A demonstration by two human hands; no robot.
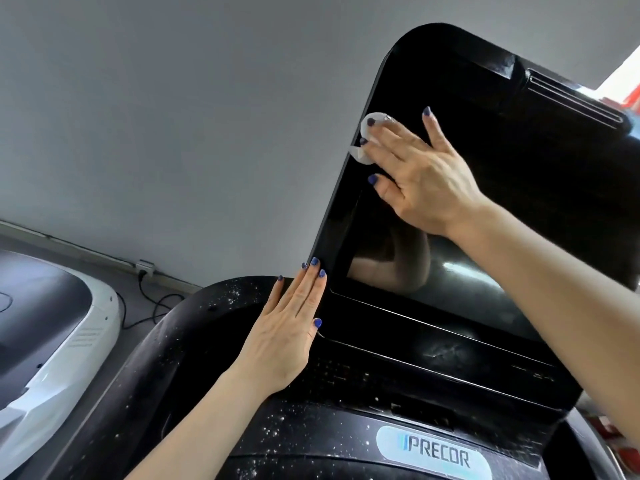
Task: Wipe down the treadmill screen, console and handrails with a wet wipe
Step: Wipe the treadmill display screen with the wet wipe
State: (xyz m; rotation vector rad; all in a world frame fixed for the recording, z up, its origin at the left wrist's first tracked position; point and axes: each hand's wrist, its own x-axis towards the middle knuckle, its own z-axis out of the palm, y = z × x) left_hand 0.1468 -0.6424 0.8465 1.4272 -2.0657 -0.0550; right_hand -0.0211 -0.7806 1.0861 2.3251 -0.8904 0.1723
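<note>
The treadmill's black glossy screen (450, 271) fills the upper right, tilted. My right hand (419, 174) lies flat with spread fingers near the screen's upper left edge and presses a white wet wipe (372, 128) against the glass; most of the wipe is hidden under the fingers. My left hand (291, 327) rests flat with straight fingers against the screen's lower left corner and frame. Below the screen sits the dark console (398, 379) with a Precor badge (436, 453). A dusty, speckled black handrail (162, 358) curves down at the left.
A second machine with a white and black housing (59, 323) stands at the left. A black cable (152, 303) runs along the floor to a wall socket (144, 266). A grey wall (173, 116) fills the background.
</note>
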